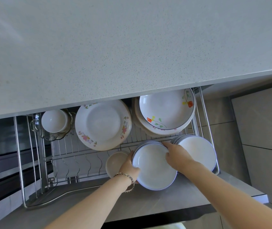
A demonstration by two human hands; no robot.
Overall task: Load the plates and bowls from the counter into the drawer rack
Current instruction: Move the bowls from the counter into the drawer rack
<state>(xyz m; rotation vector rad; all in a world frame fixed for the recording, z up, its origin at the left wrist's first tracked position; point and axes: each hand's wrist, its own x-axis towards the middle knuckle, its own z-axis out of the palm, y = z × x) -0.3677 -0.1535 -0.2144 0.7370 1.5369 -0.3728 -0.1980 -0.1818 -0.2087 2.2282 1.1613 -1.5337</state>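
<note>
Two forearms reach in from the lower frame. The left hand (129, 166) and right hand (175, 156) clamp fingers on opposite rims of a stack of white, blue-edged round plates (155, 167), lower centre, at the steel wire drawer rack (75, 157). The stack is probably heavy, slick and chippable, so gripping both rims suits it.

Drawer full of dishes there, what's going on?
A person holds a stack of white plates with both hands, the left hand on its left edge and the right hand on its far right edge, at the front of the wire rack in the open drawer. A beige bowl sits to its left, another white stack to its right, and floral plates lie behind.
</note>
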